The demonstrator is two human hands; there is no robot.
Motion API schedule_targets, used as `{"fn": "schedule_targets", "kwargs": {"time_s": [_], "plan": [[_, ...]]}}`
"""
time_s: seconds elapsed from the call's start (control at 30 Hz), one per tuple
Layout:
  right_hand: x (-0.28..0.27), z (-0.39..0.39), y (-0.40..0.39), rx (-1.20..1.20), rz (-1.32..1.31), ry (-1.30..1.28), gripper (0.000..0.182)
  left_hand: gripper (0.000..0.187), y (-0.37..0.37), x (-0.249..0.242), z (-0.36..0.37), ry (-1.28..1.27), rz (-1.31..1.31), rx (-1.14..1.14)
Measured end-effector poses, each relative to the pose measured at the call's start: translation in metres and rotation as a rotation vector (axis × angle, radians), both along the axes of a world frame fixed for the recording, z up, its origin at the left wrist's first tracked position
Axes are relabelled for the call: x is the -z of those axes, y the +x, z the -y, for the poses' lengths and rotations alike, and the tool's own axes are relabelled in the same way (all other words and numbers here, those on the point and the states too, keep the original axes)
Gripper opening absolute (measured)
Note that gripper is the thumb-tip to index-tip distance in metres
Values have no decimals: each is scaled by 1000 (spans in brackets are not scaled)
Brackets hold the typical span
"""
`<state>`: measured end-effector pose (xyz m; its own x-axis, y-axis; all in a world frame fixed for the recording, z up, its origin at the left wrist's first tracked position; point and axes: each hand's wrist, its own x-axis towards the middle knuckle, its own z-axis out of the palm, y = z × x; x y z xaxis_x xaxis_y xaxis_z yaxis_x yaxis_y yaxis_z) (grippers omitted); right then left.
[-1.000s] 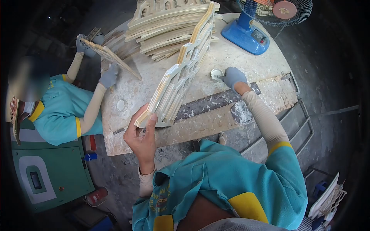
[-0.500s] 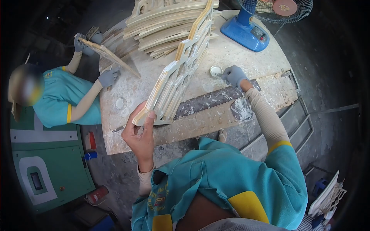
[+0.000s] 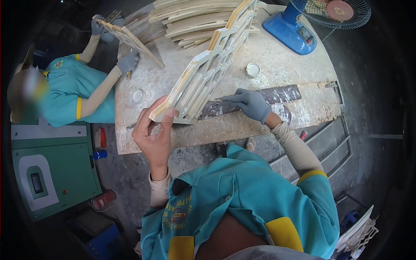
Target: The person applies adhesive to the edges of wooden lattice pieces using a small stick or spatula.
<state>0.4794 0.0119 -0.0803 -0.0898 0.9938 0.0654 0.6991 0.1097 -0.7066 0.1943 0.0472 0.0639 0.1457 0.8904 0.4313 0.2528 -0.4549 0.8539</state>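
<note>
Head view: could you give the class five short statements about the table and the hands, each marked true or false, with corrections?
1. The left hand grips the lower end of a wooden frame. True.
2. A white pot stands on the table. True.
3. The right hand is inside that pot. False: it is apart from it, by the dark strip.
4. The fan has a blue base. True.
5. The co-worker's hands are bare. False: they wear grey gloves.
</note>
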Motion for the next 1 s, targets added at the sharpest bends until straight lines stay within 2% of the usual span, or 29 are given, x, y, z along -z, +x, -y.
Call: {"fn": "schedule_targets", "kwargs": {"time_s": [0.17, 0.23, 0.33, 0.53, 0.67, 0.87, 0.93, 1.0], "plan": [[-14, -8, -17, -63, 43, 122, 46, 30, -1, -1, 2, -22, 8, -18], [-14, -14, -22, -138, 153, 255, 49, 30, -2, 0, 2, -28, 13, -18], [-4, -24, -31, -199, 235, 305, 56, 31, -2, -2, 3, -51, 15, -20], [-10, -28, -29, -213, 418, 265, 55, 32, -3, 2, 5, -74, 37, -10], [-12, -28, -14, -171, 446, 291, 53, 32, -5, 4, 5, -71, 26, -15], [-2, -22, -38, -119, 396, 251, 46, 32, -2, 5, 4, -61, 47, -8], [0, -16, -49, -167, 360, 334, 56, 31, -3, 5, 4, -63, 37, -7], [-1, -11, -49, -218, 385, 340, 53, 31, -4, 5, 5, -64, 33, -8]]}}
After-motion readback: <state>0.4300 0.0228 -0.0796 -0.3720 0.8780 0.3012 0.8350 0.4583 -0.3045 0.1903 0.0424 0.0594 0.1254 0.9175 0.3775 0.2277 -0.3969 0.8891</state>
